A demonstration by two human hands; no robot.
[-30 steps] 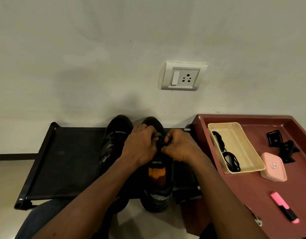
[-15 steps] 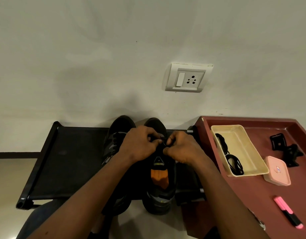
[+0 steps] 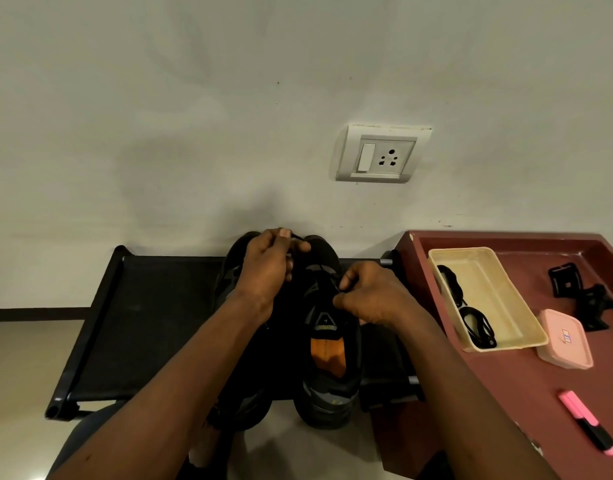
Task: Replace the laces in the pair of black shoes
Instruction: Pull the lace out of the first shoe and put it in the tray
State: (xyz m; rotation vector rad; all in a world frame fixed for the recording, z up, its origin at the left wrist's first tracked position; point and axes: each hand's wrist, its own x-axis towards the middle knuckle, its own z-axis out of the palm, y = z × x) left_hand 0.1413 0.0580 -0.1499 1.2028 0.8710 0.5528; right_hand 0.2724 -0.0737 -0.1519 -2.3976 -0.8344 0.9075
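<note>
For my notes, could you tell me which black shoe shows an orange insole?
The right-hand shoe, beneath the right hand; the other shoe has its opening hidden behind the left forearm.

Forearms [image 3: 180, 375] are bare; one dark blue-grey trouser leg [image 3: 87, 427] shows.

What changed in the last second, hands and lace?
The left hand moved away from the right hand, toward the toe end, drawing the black lace out with it. Before, both hands were bunched together over the right shoe. The right hand stayed near the tongue, still pinching the lace there. The right shoe, the black rack and the items on the maroon tray did not move.
</note>
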